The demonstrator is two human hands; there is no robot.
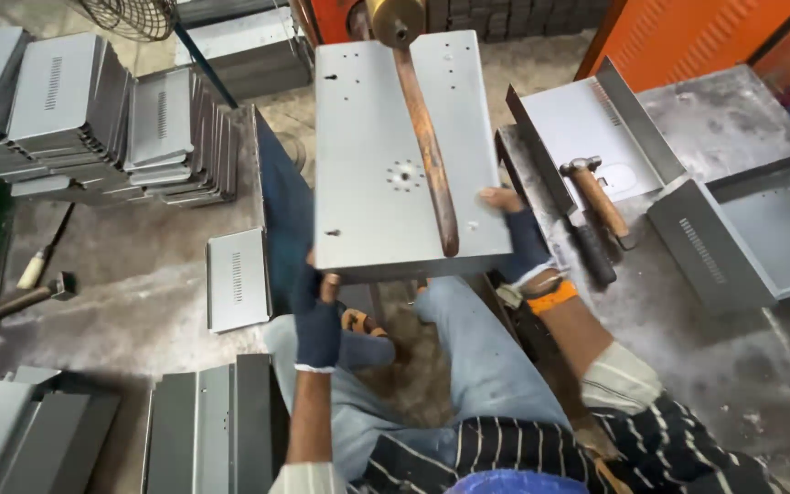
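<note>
A grey sheet-metal panel [368, 155] with punched holes lies flat in front of me, under a rusty machine arm [430, 151] that ends in a brass-coloured head [395, 20]. My left hand [316, 316], in a dark blue fingerless glove, grips the panel's near left corner. My right hand [518, 238], gloved the same way with an orange wristband, holds the panel's near right edge. My knees in light blue trousers sit below the panel.
Stacks of bent grey panels [93, 119] stand at the left, more panels [203, 430] lie at bottom left, and one lies alone [238, 279]. A hammer [596, 197] rests on the bench at right beside open grey boxes [742, 238]. Another hammer [20, 297] lies on the floor.
</note>
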